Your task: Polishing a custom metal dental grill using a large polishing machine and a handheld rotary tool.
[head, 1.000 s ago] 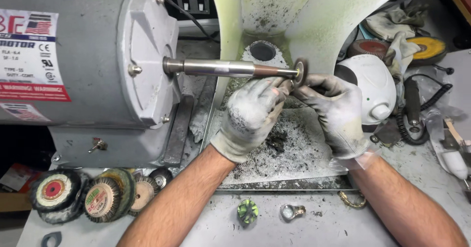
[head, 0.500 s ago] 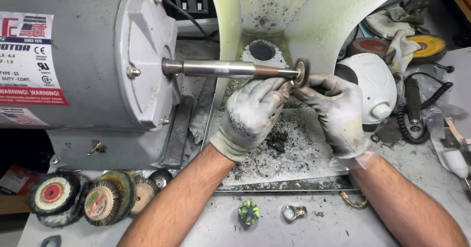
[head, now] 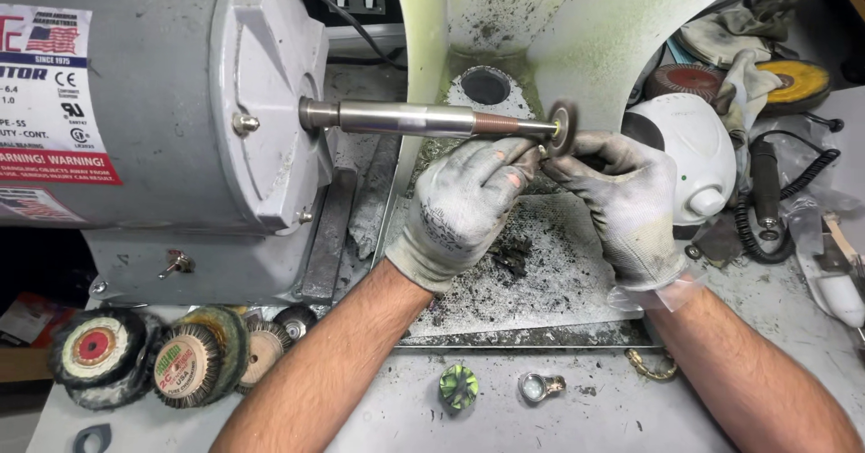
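A grey polishing motor (head: 162, 102) stands at the left, and its steel spindle (head: 414, 118) reaches right to a small brown buffing wheel (head: 563, 127). Both my hands wear dirty grey gloves. My left hand (head: 464, 205) and my right hand (head: 631, 205) meet just under the wheel. Their fingertips pinch a small workpiece (head: 543, 153) against the wheel's lower edge. The fingers hide most of the piece, so I cannot tell what kind of thing it is.
A green-stained dust hood (head: 541, 21) rises behind the wheel, above a gritty metal tray (head: 559, 273). Several buffing wheels (head: 185, 367) lie at the lower left. A green disc (head: 459, 386) and a silver ring (head: 538, 386) lie in front. A white device (head: 694, 160) and corded handpiece (head: 766, 192) sit right.
Both hands stay pinched together under the small wheel. Only the view has shifted slightly.
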